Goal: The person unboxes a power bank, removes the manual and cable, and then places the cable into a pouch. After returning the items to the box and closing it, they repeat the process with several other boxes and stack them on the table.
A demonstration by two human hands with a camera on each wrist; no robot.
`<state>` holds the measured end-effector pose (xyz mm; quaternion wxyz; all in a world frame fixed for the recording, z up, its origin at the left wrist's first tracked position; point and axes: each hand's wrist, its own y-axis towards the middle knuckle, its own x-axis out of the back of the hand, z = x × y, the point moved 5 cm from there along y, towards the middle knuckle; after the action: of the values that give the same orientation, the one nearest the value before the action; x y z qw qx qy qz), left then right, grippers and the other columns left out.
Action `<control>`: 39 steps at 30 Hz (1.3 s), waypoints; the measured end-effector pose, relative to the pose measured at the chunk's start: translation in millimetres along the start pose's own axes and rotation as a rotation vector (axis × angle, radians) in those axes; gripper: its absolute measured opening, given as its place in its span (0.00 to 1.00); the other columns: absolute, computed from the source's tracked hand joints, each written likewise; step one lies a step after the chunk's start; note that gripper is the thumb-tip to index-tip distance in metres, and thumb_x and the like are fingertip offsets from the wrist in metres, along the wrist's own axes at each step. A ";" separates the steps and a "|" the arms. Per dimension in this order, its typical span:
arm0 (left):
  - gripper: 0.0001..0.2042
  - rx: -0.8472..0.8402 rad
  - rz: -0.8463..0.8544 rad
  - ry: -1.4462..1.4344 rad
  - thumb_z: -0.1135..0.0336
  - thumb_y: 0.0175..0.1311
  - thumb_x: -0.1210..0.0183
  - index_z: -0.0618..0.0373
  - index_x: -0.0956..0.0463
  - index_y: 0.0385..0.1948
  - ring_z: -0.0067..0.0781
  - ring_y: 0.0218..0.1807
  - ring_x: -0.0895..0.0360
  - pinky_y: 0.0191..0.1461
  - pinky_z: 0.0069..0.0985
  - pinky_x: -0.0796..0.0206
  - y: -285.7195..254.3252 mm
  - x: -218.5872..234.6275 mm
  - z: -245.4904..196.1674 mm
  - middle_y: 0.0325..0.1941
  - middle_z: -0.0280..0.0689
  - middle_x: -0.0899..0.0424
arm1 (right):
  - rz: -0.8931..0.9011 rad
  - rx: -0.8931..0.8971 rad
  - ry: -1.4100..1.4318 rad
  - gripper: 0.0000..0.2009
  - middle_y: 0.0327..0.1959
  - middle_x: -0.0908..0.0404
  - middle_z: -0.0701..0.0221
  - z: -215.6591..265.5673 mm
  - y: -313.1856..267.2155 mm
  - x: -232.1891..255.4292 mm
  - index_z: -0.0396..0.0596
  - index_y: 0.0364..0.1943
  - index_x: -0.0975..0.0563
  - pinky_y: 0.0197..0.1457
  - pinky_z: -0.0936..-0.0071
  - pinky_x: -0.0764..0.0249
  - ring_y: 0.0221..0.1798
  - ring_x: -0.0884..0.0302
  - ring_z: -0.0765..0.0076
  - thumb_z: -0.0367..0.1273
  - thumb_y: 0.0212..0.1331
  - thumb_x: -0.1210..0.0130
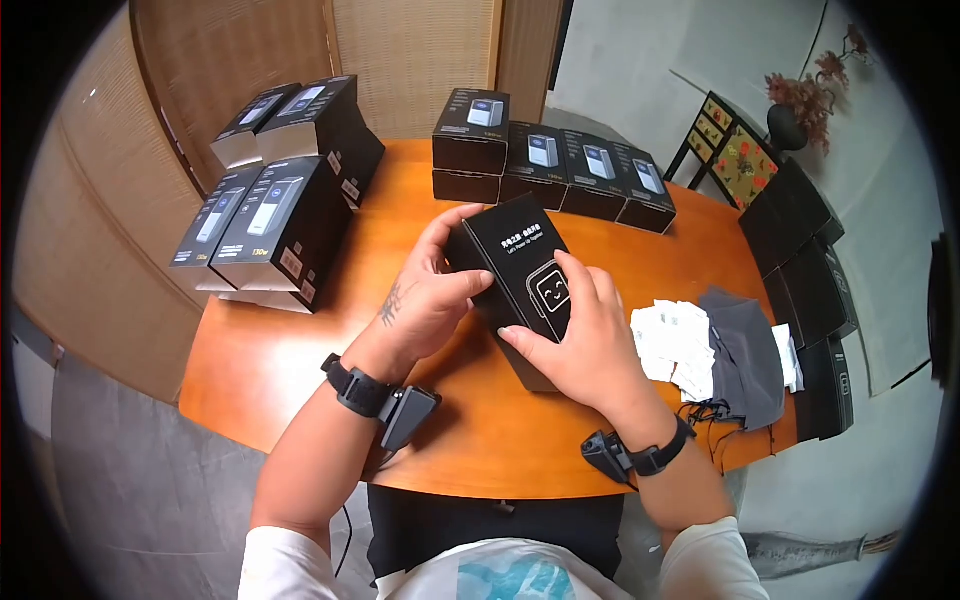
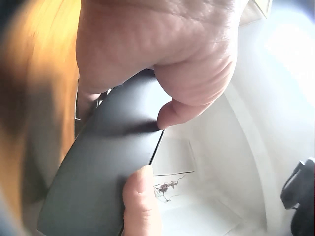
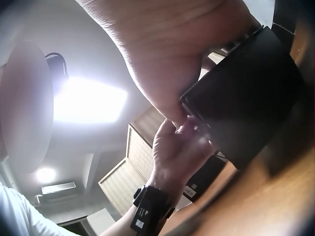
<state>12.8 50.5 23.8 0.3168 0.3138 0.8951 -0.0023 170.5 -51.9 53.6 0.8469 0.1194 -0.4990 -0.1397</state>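
Note:
Both hands hold a black box [image 1: 513, 268] above the wooden table, tilted, its lid printed with white lettering and a smiling device. My left hand [image 1: 435, 285] grips its left side, the thumb lying over the lid's edge. On the other side, my right hand [image 1: 590, 345] spans the lid, its thumb at the left edge and fingers at the right. In the left wrist view a plain dark side of the box [image 2: 108, 152] shows beneath the left palm, with the right thumb [image 2: 140, 191] against its edge. The right wrist view shows the box's dark end [image 3: 246, 98].
Printed black boxes stand stacked at the table's [image 1: 260, 380] back left [image 1: 270, 220], with several more in a back row [image 1: 540, 155]. To the right lie white papers [image 1: 675, 345], a grey cloth pouch [image 1: 745, 360] and black cables [image 1: 708, 412]. Black cartons [image 1: 805, 265] line the right edge.

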 end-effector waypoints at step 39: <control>0.16 0.204 -0.137 0.444 0.56 0.80 0.48 0.61 0.23 0.52 0.23 0.41 0.19 0.46 0.23 0.26 7.9 39.0 24.0 0.42 0.36 0.15 | 0.148 0.722 0.287 0.12 0.37 0.14 0.62 14.5 -5.5 17.1 0.44 0.41 0.16 0.41 0.63 0.25 0.36 0.20 0.54 0.36 0.58 0.34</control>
<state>7.3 73.8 -16.1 0.0784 0.2755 0.9570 -0.0453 165.1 -64.0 72.5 0.8194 0.3915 -0.3998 0.1244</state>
